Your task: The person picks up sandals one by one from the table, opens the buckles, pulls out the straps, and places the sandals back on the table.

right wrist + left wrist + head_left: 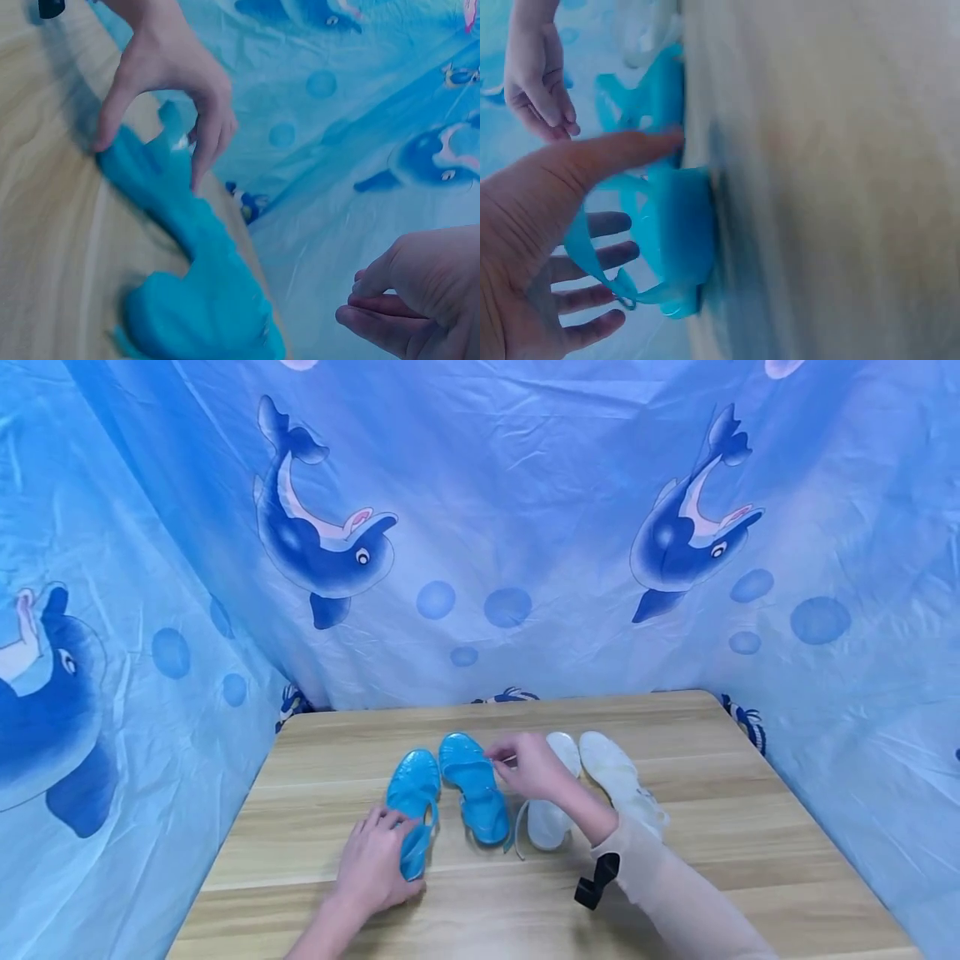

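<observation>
Fingers of the left hand are wide around a glossy blue strappy sandal, toward the left edge of the surface. The right hand, fingers loosely bent, holds nothing beside the second blue sandal.

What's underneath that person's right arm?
The arm crosses above the left white sandal: both ends show, but part of its middle is covered. Table shows on either side of the sleeve; whatever lies directly beneath can't be seen.

Blue dolphin-print curtains hang behind and beside a wood-grain table.
</observation>
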`<act>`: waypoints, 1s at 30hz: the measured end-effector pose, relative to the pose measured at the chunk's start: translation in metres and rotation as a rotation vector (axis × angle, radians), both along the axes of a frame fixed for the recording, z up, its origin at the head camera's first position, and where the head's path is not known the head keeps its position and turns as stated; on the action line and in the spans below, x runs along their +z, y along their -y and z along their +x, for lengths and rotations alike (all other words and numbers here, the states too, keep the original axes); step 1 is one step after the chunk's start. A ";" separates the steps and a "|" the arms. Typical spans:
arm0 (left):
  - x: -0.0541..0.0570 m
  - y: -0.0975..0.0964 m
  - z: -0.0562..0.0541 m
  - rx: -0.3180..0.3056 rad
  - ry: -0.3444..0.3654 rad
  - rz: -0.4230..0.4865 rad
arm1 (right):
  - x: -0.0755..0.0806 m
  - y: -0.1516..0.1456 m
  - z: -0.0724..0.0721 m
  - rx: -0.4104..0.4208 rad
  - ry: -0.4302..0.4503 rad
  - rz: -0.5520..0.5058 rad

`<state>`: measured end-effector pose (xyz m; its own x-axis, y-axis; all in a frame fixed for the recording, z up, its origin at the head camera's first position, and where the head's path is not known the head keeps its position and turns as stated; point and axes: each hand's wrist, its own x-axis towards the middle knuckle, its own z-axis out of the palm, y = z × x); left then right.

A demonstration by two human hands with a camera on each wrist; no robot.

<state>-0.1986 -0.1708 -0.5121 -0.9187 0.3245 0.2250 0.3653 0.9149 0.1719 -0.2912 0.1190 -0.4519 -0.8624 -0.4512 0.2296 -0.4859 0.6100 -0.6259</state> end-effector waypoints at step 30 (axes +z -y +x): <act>0.031 -0.092 -0.105 -0.176 0.532 0.325 | -0.049 0.003 -0.004 -0.070 0.200 -0.023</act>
<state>-0.3034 -0.0785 -0.4809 -0.8711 0.4726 -0.1336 0.2939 0.7195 0.6292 -0.2953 0.1161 -0.5004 -0.9209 -0.3850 0.0603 -0.3072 0.6221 -0.7201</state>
